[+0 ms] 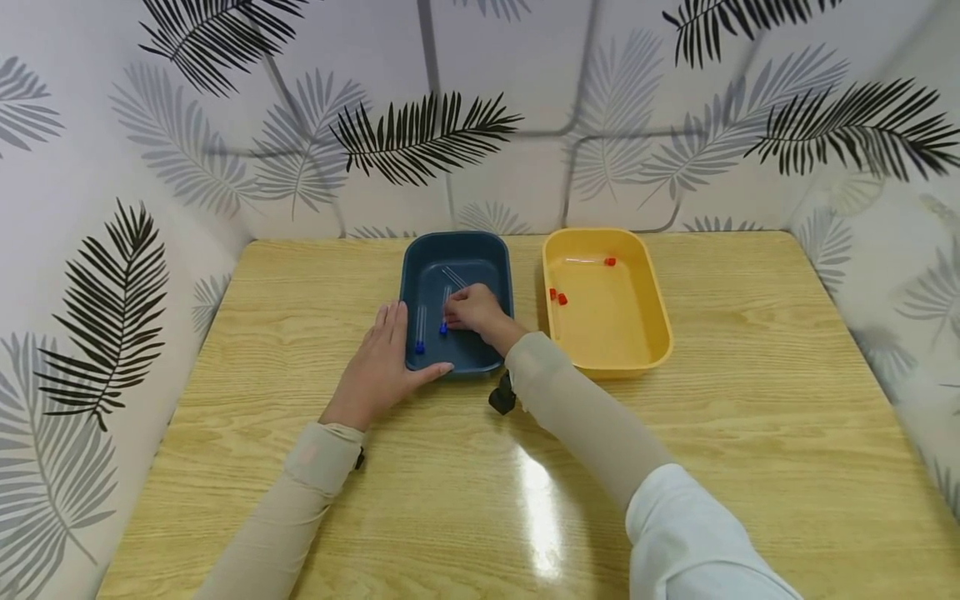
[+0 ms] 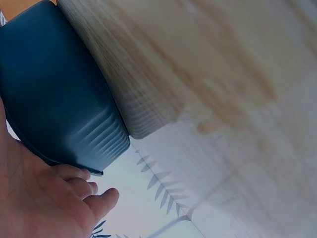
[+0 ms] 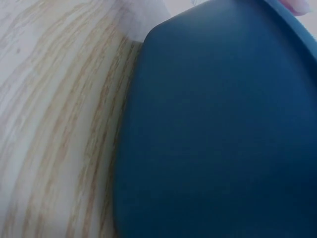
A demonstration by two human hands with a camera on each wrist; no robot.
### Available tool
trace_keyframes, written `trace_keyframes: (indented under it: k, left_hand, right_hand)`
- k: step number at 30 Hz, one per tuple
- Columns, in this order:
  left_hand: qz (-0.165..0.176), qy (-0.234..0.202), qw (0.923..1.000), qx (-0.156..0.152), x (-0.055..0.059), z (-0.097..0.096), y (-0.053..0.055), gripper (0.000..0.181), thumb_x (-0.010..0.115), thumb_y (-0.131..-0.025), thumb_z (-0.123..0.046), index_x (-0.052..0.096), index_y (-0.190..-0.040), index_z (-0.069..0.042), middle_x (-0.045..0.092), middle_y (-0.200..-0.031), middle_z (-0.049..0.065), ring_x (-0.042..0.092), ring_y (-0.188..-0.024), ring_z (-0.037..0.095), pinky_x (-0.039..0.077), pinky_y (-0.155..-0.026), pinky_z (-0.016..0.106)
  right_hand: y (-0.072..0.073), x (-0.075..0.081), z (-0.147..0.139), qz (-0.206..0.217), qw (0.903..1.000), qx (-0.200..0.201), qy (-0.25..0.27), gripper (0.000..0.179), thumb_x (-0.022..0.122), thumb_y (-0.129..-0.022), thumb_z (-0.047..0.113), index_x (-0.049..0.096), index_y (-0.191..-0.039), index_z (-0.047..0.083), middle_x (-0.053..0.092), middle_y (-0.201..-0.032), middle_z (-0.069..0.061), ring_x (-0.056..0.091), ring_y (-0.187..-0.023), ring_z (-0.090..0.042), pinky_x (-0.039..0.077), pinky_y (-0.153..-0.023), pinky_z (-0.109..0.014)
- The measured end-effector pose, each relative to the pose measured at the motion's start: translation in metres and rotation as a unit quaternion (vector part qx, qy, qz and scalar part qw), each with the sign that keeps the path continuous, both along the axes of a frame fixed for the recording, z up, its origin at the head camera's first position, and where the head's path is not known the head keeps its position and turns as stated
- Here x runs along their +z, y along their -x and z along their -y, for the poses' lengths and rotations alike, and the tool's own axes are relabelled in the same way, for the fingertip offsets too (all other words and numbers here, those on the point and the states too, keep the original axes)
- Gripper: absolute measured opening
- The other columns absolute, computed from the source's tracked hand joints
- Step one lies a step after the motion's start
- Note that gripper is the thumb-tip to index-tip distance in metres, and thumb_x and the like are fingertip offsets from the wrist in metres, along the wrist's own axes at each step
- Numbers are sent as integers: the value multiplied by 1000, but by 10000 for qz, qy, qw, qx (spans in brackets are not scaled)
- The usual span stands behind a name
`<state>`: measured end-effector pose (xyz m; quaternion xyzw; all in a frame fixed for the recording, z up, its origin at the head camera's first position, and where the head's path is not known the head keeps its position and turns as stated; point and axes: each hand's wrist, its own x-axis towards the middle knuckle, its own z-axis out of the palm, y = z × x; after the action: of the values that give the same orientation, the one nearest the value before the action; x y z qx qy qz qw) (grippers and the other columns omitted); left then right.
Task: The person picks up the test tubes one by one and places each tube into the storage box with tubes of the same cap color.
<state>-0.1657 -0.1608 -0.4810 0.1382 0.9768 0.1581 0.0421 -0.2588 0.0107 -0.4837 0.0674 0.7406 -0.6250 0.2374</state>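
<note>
My left hand (image 1: 382,367) rests with straight fingers on the left rim and front corner of a dark blue tray (image 1: 457,362). In the left wrist view, that hand (image 2: 49,198) lies along the tray's edge. Inside the tray, the fingertips of my right hand (image 1: 480,312) pinch a clear test tube with a blue cap (image 1: 443,328). To its left lies another blue-capped test tube (image 1: 421,325). Farther back, a clear tube (image 1: 453,277) lies slanted, its near end hidden by the hand. The right wrist view mostly shows the tray's outer wall (image 3: 213,124).
Right of the blue tray stands a yellow tray (image 1: 611,333). A red-capped tube (image 1: 588,261) lies at its back, and more red caps (image 1: 562,298) show near its left wall. Patterned walls (image 1: 487,192) border the wooden table (image 1: 412,500).
</note>
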Motion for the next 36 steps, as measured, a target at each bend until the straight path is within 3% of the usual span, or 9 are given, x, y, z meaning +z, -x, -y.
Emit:
trace_keyframes:
  k: [18, 27, 36]
  left_hand:
    - [-39, 14, 10000, -21, 2, -1, 1, 116, 35, -72, -85, 0, -149, -5, 5, -154, 14, -1, -141, 24, 12, -112, 41]
    - [-89, -27, 9999, -61, 1, 0, 0, 116, 35, -72, -84, 1, -148, -4, 6, -154, 16, 0, -141, 25, 13, -112, 42]
    - [-114, 8, 9999, -54, -2, 1, 0, 116, 35, -73, -84, 2, -148, -3, 7, -154, 16, 0, -141, 25, 13, -112, 41]
  right_hand:
    - [-1, -1, -1, -428, 9978, 165, -481, 26, 58, -92, 9, 58, -112, -8, 67, -95, -17, 67, -80, -20, 54, -68, -25]
    - [-3, 1, 0, -421, 9982, 149, -399, 31, 56, -92, 8, 55, -117, -10, 66, -99, -21, 68, -85, -24, 54, -69, -26]
    - [-6, 0, 0, -511, 9978, 118, -407, 28, 55, -93, 9, 58, -113, -10, 67, -98, -20, 67, -86, -25, 54, -70, -27]
